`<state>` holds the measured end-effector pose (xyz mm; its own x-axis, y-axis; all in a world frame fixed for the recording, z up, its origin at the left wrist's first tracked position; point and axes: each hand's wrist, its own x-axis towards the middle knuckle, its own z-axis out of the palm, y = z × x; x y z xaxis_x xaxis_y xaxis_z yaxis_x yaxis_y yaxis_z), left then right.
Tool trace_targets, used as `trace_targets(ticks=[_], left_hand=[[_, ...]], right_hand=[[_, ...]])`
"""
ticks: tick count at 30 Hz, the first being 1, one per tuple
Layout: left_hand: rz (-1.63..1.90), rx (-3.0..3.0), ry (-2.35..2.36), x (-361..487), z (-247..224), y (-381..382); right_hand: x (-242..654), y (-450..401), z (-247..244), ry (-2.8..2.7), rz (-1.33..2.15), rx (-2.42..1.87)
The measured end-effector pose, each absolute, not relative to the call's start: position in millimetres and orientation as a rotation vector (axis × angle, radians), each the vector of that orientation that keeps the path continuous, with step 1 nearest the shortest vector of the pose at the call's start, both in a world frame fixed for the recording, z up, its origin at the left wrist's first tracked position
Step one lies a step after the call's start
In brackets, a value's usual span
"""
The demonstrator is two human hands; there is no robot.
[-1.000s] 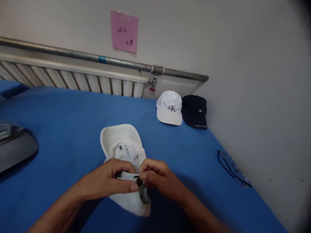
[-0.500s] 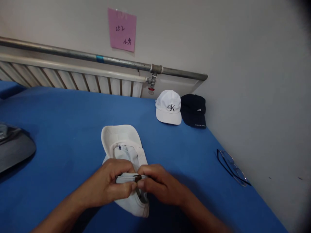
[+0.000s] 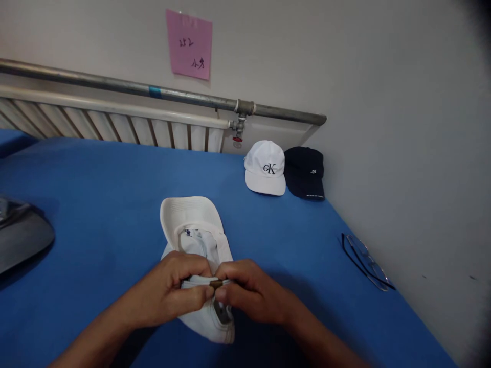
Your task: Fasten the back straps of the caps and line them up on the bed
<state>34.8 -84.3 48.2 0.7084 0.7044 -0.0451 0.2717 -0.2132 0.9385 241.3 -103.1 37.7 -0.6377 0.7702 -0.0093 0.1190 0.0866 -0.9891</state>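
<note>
A white baseball cap point(image 3: 192, 212) lies upturned on the blue table, its brim pointing away from me and its inside showing. My left hand point(image 3: 184, 286) pinches the cap's back strap between thumb and fingers. From the other side, my right hand point(image 3: 245, 289) pinches the same strap, its thumb close against the left one. Between the thumbs sits a small brass-coloured buckle point(image 3: 216, 283). Below it the cap's rear opening shows dark. My fingers hide part of the strap and the cap's inner band.
Farther back stand a white cap with black letters point(image 3: 264, 168) and a black cap point(image 3: 305, 174). Eyeglasses point(image 3: 366, 263) lie near the right edge of the blue table point(image 3: 95, 204). A dark grey cap point(image 3: 25, 235) is at far left. A radiator point(image 3: 123, 125) lines the wall.
The brass-coloured buckle has turned flatter and shows more plainly between my thumbs. Both hands keep their pinch on the strap. The view has shifted very slightly.
</note>
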Motion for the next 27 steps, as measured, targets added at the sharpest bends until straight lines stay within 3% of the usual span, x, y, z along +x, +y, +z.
trace_targets(ticks=[15, 22, 27], left_hand=[[0.372, 1.523, 0.688, 5.4, 58.4, -68.9], [0.402, 1.416, 0.709, 10.2, 51.4, -71.5], [0.374, 1.503, 0.755, 13.4, 48.6, -72.2]], right_hand=[[250.7, -89.6, 27.4, -1.537, 1.803, -1.009], [239.8, -106.0, 46.0, -1.933, 0.653, -0.985], [232.7, -112.4, 46.3, -2.170, 0.431, -0.965]])
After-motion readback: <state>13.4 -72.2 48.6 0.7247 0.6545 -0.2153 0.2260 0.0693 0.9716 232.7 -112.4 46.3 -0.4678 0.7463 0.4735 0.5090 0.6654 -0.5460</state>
